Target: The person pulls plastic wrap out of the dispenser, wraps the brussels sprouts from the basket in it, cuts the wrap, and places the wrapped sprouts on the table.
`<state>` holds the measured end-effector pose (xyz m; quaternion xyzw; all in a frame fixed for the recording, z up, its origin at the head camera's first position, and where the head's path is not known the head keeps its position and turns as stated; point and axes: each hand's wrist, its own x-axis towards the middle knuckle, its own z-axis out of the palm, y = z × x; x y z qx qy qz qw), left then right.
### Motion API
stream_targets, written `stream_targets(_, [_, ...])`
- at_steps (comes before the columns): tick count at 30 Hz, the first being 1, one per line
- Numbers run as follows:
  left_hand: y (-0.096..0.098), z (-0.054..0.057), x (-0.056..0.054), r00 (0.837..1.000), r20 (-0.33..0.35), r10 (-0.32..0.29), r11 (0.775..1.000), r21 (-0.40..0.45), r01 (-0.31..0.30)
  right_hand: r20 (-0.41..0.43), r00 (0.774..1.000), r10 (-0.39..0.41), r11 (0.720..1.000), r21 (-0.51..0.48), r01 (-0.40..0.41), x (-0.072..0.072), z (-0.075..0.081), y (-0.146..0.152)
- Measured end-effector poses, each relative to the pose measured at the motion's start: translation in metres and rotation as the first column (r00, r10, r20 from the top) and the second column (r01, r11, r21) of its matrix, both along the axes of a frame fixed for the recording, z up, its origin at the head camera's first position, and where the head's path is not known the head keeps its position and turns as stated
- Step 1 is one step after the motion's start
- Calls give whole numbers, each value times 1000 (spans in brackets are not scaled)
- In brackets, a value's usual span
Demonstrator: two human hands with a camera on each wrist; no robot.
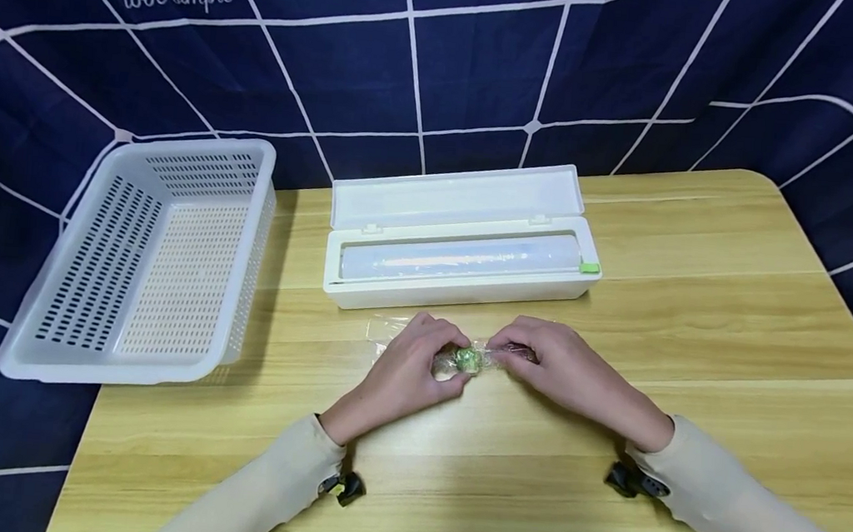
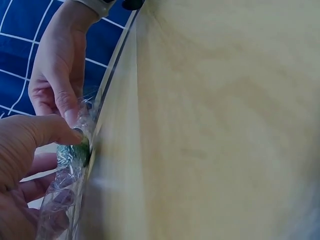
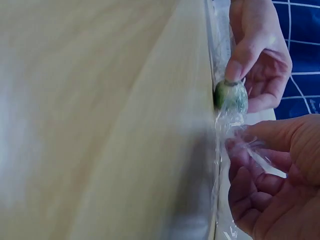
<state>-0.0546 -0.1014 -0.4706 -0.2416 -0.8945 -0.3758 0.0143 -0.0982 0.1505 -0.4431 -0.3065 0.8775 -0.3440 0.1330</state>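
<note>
A small, round, green-and-white thing (image 1: 467, 359) lies wrapped in clear cling film (image 3: 232, 116); its exact kind is unclear under the film. My left hand (image 1: 413, 363) pinches it between thumb and fingers, and the right wrist view shows the thumb pressing its upper end. On the other side, my right hand (image 1: 565, 365) holds the gathered film end between thumb and curled fingers. More loose film (image 2: 62, 200) trails along under the left hand. Both hands are low over the wooden table (image 1: 500, 480), in front of an open white cling film box (image 1: 462, 290).
Inside the box is a film roll (image 1: 465, 256), with a green slider (image 1: 589, 268) at its right end and the lid (image 1: 458, 197) raised behind. A white perforated basket (image 1: 230, 317) stands at the left. Dark blue gridded cloth (image 1: 479, 70) hangs behind the table.
</note>
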Motion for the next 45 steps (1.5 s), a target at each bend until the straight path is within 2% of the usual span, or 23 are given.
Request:
stream_targets(8, [-2,2,-3,1000,25,7,1000,4,-8,10,1000,-28,1000,-4,28,-7,3,7])
stream_targets(16, [-3,3,-5,999,40,-8,1000,8,8,33,998,-60,998,33,59,-15,5,18])
stream_targets(31, [-5,-1,-8,999,33,-24,999,29,23,-85,993,-77,995,52,82,-31,6,34])
stream_targets(36, [-6,-1,-9,999,41,-20,999,32,19,-115,990,-85,991,97,96,-33,6,32])
stream_targets(41, [-7,-1,-9,998,54,-7,999,48,4,-135,989,-64,988,130,81,-29,9,27])
stream_targets(45, [-6,-2,-11,998,59,-10,999,53,7,-199,980,-26,998,51,37,-20,8,23])
